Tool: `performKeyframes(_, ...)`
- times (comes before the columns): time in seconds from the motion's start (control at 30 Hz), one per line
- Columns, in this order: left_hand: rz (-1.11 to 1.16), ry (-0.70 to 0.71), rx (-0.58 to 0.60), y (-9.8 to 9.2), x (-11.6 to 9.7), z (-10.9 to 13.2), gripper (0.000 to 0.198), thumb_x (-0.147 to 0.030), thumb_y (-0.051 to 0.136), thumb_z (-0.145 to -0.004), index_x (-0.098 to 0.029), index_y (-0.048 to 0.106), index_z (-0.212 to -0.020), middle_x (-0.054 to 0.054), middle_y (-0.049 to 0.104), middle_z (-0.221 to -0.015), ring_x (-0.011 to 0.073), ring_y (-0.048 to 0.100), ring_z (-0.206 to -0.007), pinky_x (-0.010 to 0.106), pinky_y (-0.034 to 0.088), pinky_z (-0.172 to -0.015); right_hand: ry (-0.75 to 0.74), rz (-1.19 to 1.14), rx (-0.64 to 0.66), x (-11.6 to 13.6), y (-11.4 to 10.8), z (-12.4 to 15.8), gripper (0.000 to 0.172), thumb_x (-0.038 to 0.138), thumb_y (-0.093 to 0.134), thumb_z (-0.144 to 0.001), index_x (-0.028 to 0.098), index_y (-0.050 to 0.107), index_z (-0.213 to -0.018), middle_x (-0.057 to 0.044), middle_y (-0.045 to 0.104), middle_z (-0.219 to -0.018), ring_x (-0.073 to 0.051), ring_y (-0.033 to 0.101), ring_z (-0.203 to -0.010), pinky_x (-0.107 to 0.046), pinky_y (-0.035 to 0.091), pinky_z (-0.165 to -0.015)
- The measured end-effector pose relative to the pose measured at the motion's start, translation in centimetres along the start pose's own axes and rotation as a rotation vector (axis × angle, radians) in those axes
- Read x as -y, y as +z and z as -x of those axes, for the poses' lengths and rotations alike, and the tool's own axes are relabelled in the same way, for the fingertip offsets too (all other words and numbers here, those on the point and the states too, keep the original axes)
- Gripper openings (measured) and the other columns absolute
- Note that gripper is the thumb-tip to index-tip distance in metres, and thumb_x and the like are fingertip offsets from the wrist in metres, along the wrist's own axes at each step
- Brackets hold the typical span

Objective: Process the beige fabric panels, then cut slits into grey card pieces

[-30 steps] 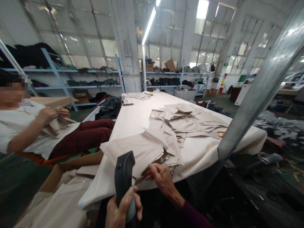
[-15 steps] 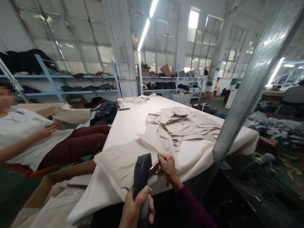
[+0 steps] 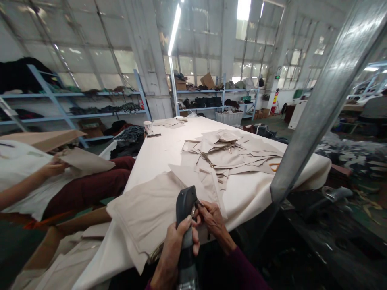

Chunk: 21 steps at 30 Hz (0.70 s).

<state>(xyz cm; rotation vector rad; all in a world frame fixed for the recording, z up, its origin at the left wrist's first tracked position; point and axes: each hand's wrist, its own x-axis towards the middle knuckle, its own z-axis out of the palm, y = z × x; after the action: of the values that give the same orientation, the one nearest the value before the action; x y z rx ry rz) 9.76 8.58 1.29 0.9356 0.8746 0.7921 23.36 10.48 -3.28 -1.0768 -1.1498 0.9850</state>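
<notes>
My left hand (image 3: 173, 251) is wrapped round the handle of a dark grey hand-held tool (image 3: 185, 217), held upright at the near edge of the white table (image 3: 163, 151). My right hand (image 3: 213, 219) pinches something small against the tool's head; what it pinches is too small to make out. Just left of the tool lies a stack of beige fabric pieces (image 3: 145, 209), overhanging the table edge.
More beige fabric pieces (image 3: 223, 153) are heaped mid-table, with orange scissors (image 3: 274, 166) beside them. A seated person (image 3: 60, 185) at the left holds a fabric piece. A slanted metal post (image 3: 317, 108) crosses the right. Cardboard boxes (image 3: 54, 245) stand lower left, shelves (image 3: 75, 104) behind.
My right hand has come off the fabric edge and up to the tool's head. My left hand has raised the tool slightly. The seated person has lowered a fabric piece onto their lap.
</notes>
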Motion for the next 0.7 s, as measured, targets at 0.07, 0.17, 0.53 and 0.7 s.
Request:
performKeyframes(0.07,0.007,-0.022,0.013,-0.3,0.6,0.1,0.041,-0.054,0.059,-0.072,-0.014,0.053,-0.075,-0.002,0.055,-0.043,0.0121,0.05,-0.03,0.02,0.033,-0.033,0.004,-0.02,-0.006,-0.2,0.1,-0.2,0.044,0.049,0.043,-0.089,0.016,0.063,-0.067,0.004,0.051,-0.045,-0.008,0.042,-0.038,-0.019,0.03,-0.043)
performKeyframes(0.17,0.032,-0.069,0.049,-0.7,1.6,0.7,0.042,-0.056,0.058,-0.072,-0.015,0.052,-0.075,-0.002,0.054,-0.042,0.0124,0.048,-0.028,0.02,0.032,-0.032,0.0,-0.041,0.007,-0.5,-0.1,-0.4,0.042,0.05,0.045,-0.088,0.017,0.065,-0.072,0.005,0.05,-0.044,-0.009,0.043,-0.039,-0.019,0.032,-0.043)
performKeyframes(0.53,0.079,0.004,-0.088,-1.7,0.2,0.5,0.038,-0.051,0.06,-0.072,-0.014,0.052,-0.073,-0.003,0.054,-0.043,0.0115,0.048,-0.03,0.021,0.033,-0.035,0.007,-0.03,0.014,-0.9,-0.1,-0.2,0.043,0.052,0.046,-0.086,0.016,0.07,-0.079,0.003,0.056,-0.049,-0.009,0.045,-0.039,-0.02,0.033,-0.044)
performKeyframes(0.7,0.066,-0.043,-0.029,-0.8,1.2,1.3,0.04,-0.053,0.06,-0.071,-0.014,0.052,-0.073,-0.002,0.054,-0.042,0.0121,0.048,-0.029,0.02,0.031,-0.032,0.004,0.002,0.021,-0.8,-0.1,-0.2,0.041,0.049,0.047,-0.088,0.017,0.07,-0.078,0.003,0.053,-0.048,-0.008,0.044,-0.042,-0.02,0.033,-0.047)
